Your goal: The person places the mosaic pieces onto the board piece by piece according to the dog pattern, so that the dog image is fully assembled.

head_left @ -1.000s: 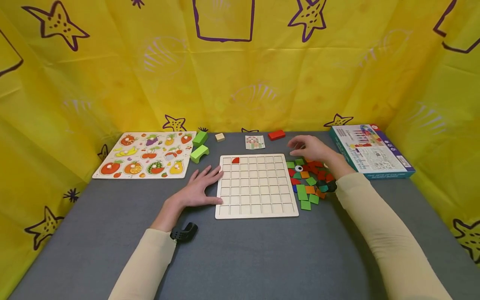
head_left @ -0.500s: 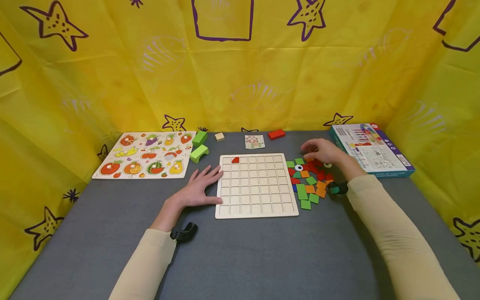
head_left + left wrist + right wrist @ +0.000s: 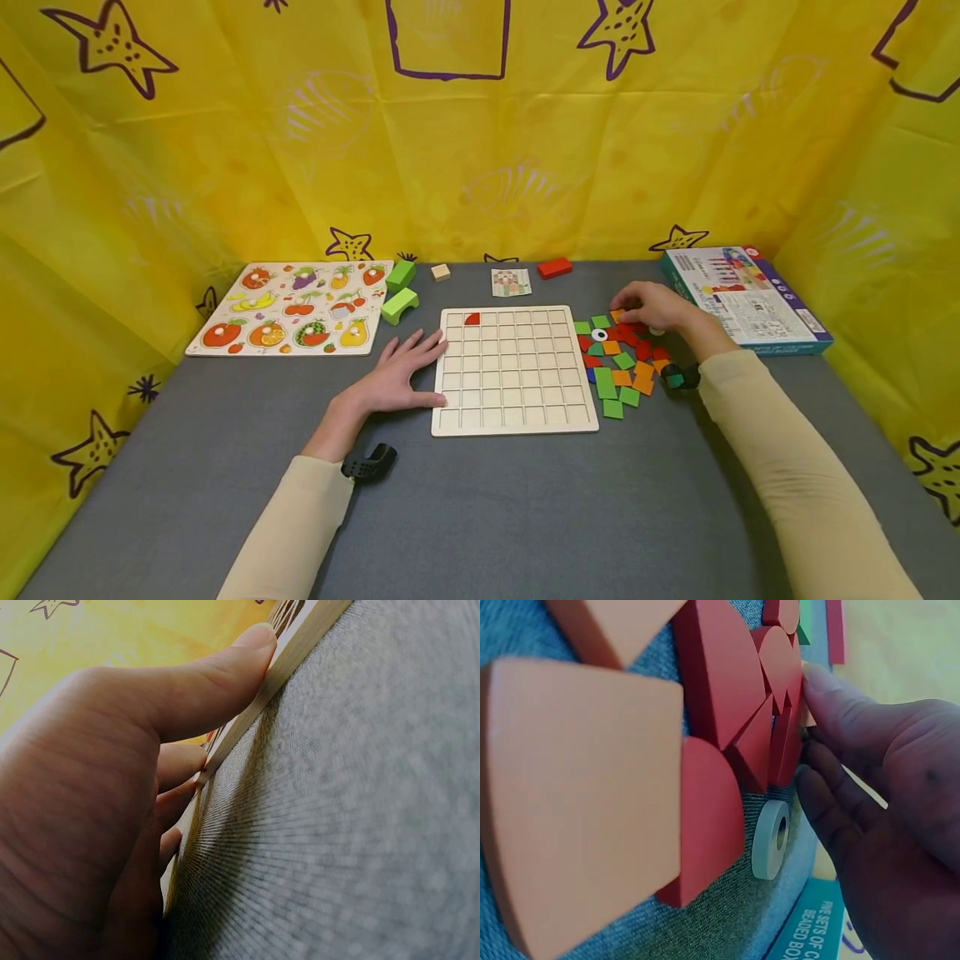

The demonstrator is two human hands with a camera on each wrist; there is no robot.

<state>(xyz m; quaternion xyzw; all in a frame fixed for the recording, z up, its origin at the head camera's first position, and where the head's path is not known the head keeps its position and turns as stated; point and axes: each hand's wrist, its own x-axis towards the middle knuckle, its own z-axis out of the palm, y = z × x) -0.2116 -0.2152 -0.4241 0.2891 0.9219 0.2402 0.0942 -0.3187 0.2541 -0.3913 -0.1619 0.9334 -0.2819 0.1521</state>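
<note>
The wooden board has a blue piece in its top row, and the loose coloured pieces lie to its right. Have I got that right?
Not quite: the piece in the top row of the wooden board is red, not blue, as the head view shows. The loose coloured pieces do lie to its right.

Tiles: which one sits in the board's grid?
The red quarter-circle tile, second cell from left in the far row of the board; the other tiles are all off it, to the right.
</note>
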